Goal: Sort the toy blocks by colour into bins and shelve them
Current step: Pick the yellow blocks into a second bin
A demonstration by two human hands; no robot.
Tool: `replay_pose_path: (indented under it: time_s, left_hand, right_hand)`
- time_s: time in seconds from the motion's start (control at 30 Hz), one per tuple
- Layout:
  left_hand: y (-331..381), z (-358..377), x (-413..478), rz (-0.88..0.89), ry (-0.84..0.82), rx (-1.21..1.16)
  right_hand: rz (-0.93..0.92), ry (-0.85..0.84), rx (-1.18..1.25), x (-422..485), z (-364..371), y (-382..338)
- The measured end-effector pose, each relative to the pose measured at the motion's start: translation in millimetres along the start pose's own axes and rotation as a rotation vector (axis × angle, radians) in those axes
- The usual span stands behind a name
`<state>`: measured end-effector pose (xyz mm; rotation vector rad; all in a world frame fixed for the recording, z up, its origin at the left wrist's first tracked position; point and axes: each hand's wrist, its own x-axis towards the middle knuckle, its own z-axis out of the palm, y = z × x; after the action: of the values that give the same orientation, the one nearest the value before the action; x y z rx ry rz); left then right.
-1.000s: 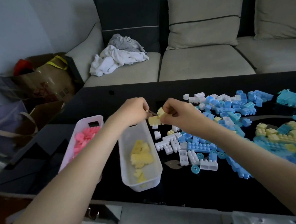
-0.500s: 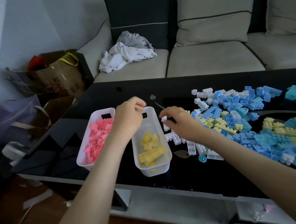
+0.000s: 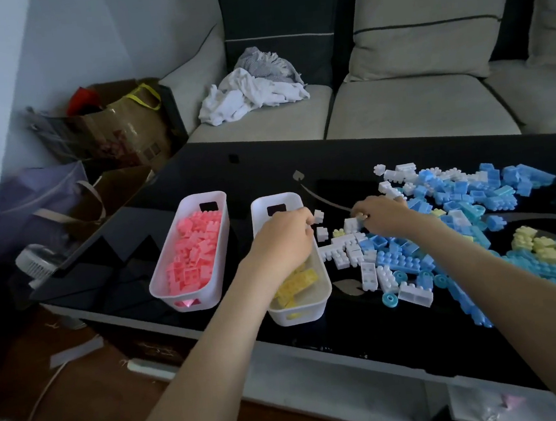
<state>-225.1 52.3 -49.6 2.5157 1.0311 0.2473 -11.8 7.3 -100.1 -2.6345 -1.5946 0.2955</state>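
Two white bins stand on the black table (image 3: 265, 167). The left bin (image 3: 224, 246) holds pink blocks and the right bin (image 3: 325, 294) holds yellow blocks. My left hand (image 3: 283, 240) hovers over the yellow bin with its fingers curled by the bin's right rim; whether it holds anything is hidden. A small white block (image 3: 318, 215) lies just past its fingertips. My right hand (image 3: 382, 215) reaches into the left edge of the loose pile and pinches a white block (image 3: 352, 225). Blue, white and yellow blocks (image 3: 457, 213) spread to the right.
A sofa (image 3: 395, 107) with a heap of cloth (image 3: 252, 94) runs behind the table. Paper bags (image 3: 116, 134) and a purple bag (image 3: 38, 199) stand on the floor at the left. A small fan (image 3: 37, 264) sits by the table's left corner.
Both hands held a yellow piece together above the yellow bin, then parted. My left hand stayed over the bin. My right hand moved right and down onto the white blocks.
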Motion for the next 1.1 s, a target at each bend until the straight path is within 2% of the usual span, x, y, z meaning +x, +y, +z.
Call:
replay_pose_path:
  time_s: [0.13,0.2,0.27,0.33,0.4,0.47,0.57,0.73,0.97,1.1]
  left_hand:
    - [-4,2,2,-0.01,0.01,0.027]
    - [-6,2,2,-0.018,0.004,0.037]
    - [-6,2,2,-0.02,0.015,0.054]
    - [-9,2,3,-0.02,0.048,0.048]
    - [-11,1,3,-0.026,0.096,0.031]
    - [-16,1,2,-0.023,0.159,0.032]
    - [-22,-1,1,-0.052,0.211,0.05]
    - [-28,0,0,-0.219,0.037,0.187]
    - [-30,-1,-2,-0.192,0.051,0.172]
    - [-32,0,-3,-0.189,0.051,0.16]
  right_hand:
    - [0.053,0.124,0.021,-4,-2,9]
    - [0.07,0.263,0.185,-9,-10,7]
    - [-0.007,0.337,0.365,-17,-18,-3]
    - [-0.168,0.299,0.414,-25,-23,-19]
    - [-0.292,0.204,0.323,-31,-21,-36]
    - [-0.326,0.107,0.189,-31,-15,-45]
    - [-0.293,0.084,-0.045,-26,-6,-48]
    - [-0.237,0.083,-0.116,-20,-4,-55]
    - [-0.142,0.038,-0.038,-18,-2,-60]
    - [-0.098,0.012,0.142,-13,0,-56]
